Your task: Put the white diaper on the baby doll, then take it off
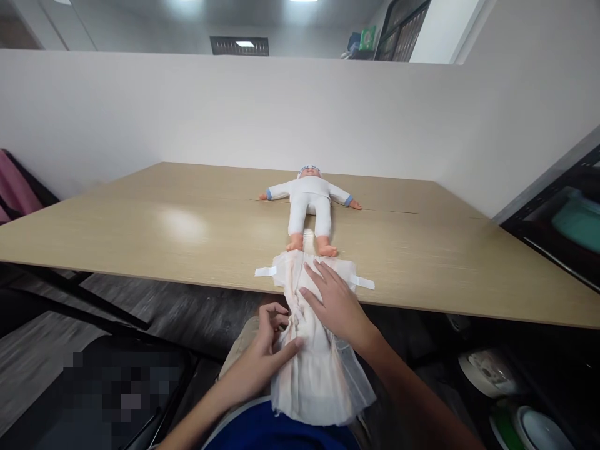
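We see a white disposable diaper (312, 381) unfolded lengthwise, crinkled, faintly peach along its ruffled sides, tabs (365, 283) outstretched. It reaches from the table (210, 250) edge, by the feet of a white-clad doll (310, 187), over our lap (241, 350). Our right hand (335, 303) rests on it, fingers spread; our left hand (268, 349) curls alongside, thumb on top, whether pinching we cannot tell.

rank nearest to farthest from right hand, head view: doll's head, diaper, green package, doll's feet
1. Diaper: beneath the right hand, touching it.
2. Doll's feet: just past the diaper's far edge.
3. Doll's head: farther out, beyond the feet.
4. Green package: behind the wall, upper right.
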Demonstrator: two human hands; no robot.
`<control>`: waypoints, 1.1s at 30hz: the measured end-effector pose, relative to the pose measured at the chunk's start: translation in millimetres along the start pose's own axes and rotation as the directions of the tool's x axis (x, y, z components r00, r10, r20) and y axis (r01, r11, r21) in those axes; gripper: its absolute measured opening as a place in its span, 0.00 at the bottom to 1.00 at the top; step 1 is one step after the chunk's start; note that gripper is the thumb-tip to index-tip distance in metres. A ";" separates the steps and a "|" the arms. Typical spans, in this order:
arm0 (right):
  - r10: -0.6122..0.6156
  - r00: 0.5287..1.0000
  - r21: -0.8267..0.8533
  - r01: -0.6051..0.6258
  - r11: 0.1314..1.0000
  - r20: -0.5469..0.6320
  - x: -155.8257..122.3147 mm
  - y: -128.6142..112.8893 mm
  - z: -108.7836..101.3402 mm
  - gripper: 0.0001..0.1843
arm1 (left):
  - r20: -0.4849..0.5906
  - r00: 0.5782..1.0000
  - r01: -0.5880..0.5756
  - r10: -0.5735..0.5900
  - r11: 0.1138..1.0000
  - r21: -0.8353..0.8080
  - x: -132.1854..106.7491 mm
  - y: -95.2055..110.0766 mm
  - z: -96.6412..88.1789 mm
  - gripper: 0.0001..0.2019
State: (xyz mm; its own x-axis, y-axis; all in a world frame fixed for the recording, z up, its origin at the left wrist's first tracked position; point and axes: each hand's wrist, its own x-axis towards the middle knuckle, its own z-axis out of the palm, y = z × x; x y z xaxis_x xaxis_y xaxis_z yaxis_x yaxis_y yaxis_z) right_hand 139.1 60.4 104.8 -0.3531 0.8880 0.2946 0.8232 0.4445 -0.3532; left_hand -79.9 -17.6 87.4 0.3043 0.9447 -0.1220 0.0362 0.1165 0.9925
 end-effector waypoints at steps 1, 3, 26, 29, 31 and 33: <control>-0.001 1.000 -0.011 0.002 1.000 0.012 2.4 3.6 4.4 0.32 | 0.097 0.994 -0.058 0.043 0.985 0.162 1.0 10.8 -15.3 0.27; -0.010 1.000 -0.027 0.010 1.000 0.012 4.4 8.2 10.5 0.32 | 0.339 0.936 -0.258 0.096 0.842 0.474 11.0 36.7 -46.5 0.27; -0.015 0.996 -0.032 0.018 0.999 0.084 19.0 5.9 18.0 0.36 | 0.886 0.388 -0.892 0.252 -0.139 0.431 299.2 98.6 -54.1 0.16; -0.016 0.992 -0.025 0.020 0.999 0.125 23.9 11.3 16.1 0.34 | 0.866 0.356 -0.921 0.351 -0.026 0.389 302.5 112.6 -55.3 0.17; -0.025 0.984 -0.017 0.029 0.999 0.178 30.8 15.8 12.9 0.34 | 0.844 0.337 -0.940 0.417 0.092 0.330 305.2 129.6 -56.6 0.19; -0.037 0.970 -0.004 0.039 0.999 0.242 41.4 20.9 9.5 0.35 | 0.809 0.351 -0.936 0.470 0.209 0.285 308.3 150.4 -58.0 0.17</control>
State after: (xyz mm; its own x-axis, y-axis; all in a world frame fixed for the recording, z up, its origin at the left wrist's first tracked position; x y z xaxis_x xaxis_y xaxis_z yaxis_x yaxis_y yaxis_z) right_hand 137.5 107.6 101.2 -0.4802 0.8732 0.0836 0.8108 0.4782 -0.3375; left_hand -35.9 308.9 199.0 0.8945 0.1387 0.4251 -0.0063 -0.9467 0.3221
